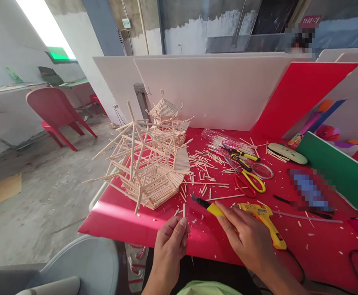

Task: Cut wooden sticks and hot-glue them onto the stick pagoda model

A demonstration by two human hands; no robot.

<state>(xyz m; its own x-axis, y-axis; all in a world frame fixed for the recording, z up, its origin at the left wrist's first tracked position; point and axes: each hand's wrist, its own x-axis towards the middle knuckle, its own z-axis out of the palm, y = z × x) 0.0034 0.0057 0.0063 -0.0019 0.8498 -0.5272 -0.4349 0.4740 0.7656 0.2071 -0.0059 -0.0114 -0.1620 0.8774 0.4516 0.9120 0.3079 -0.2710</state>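
My left hand [173,237] is closed around a short wooden stick [184,210], its end pointing up between thumb and fingers. In my right hand [243,233] is a utility knife [215,209] with a yellow body and a dark front, its blade [194,198] pointing left toward the stick but apart from it. Beyond my left hand stands an open pavilion frame [148,172] built of thin wooden sticks. A second stick pavilion [164,112] with a finished pointed roof rises behind it. Wood shavings lie on the red tabletop [135,229] around my hands.
A yellow glue gun [267,223] lies beside my right hand, its cord trailing off the front. Further back are scissors [252,180], pliers [240,157], loose sticks [206,159] and a long case [287,153]. White boards [212,90] line the back; a grey stool [83,262] stands left.
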